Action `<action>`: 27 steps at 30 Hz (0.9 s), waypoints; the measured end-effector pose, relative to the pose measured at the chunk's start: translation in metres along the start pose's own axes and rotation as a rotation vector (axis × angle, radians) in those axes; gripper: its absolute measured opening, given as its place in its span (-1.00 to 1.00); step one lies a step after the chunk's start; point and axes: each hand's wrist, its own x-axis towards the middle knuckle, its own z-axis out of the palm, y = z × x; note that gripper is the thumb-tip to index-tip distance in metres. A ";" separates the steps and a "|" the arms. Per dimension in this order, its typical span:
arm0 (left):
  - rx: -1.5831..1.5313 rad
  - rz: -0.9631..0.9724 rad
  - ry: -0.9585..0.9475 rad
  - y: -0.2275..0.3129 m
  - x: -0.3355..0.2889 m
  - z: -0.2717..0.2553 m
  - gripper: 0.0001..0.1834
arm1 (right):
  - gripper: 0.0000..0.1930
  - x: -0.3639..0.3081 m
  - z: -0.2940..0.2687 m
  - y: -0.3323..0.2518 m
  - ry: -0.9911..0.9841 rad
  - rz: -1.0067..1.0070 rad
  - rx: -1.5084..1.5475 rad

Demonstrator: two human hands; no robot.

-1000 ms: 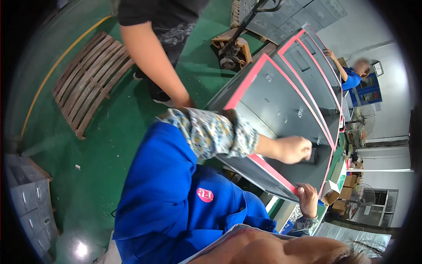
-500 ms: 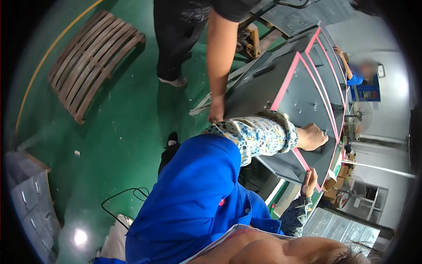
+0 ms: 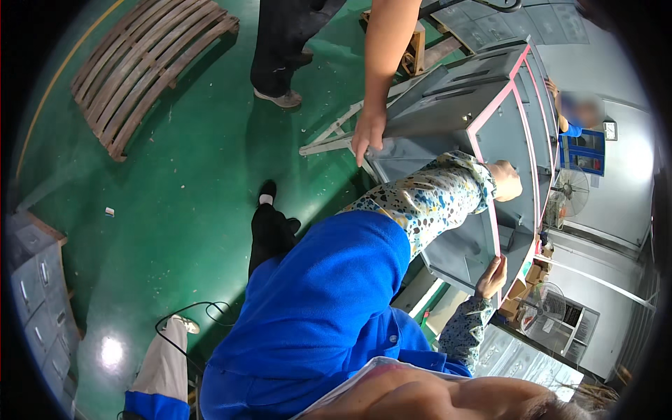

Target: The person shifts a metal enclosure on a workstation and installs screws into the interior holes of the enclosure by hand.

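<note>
A large grey metal cabinet (image 3: pixel 437 105) with pink strips along its front edges lies tilted at the right. My left hand (image 3: pixel 507 180) is closed in a fist over its open front, beside a pink-edged divider; whatever the fingers hold is hidden. Lower down, my right hand (image 3: pixel 491 277) is wrapped round the pink-edged rim near the cabinet's close end. Both of my forearms wear speckled patterned sleeves. A co-worker's hand (image 3: pixel 369 134) hangs with fingers downward by the cabinet's left side. Farther off, another person's hand (image 3: pixel 551 88) rests at the far edge.
A wooden pallet (image 3: pixel 150 66) lies on the green floor at upper left. Grey drawer units (image 3: pixel 42 280) stand at lower left. A black cable (image 3: pixel 183 308) runs near a person's pale-trousered leg (image 3: pixel 162 357). Fans (image 3: pixel 542 306) and cardboard boxes (image 3: pixel 513 306) are at the right.
My left hand has moved up and away along the cabinet front. My right hand stays at the rim. The co-worker's hand has shifted right and upward. The whole view has shifted slightly.
</note>
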 end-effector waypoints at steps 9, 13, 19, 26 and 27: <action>-0.044 0.019 0.029 -0.001 -0.012 0.009 -0.86 | -0.61 0.000 0.009 0.005 0.052 0.060 -0.040; -0.115 0.100 0.101 0.014 0.001 0.026 -0.88 | -0.59 -0.015 0.008 0.033 0.195 0.119 -0.099; -0.081 0.133 0.044 0.037 -0.005 0.029 -0.85 | -0.62 -0.024 0.014 0.019 0.361 -0.005 -0.194; -0.033 0.195 -0.076 0.050 -0.003 0.023 -0.79 | -0.62 -0.029 0.012 0.010 0.340 0.085 -0.260; -0.054 0.184 -0.032 0.050 -0.003 0.025 -0.81 | -0.61 -0.027 0.011 0.012 0.322 0.106 -0.278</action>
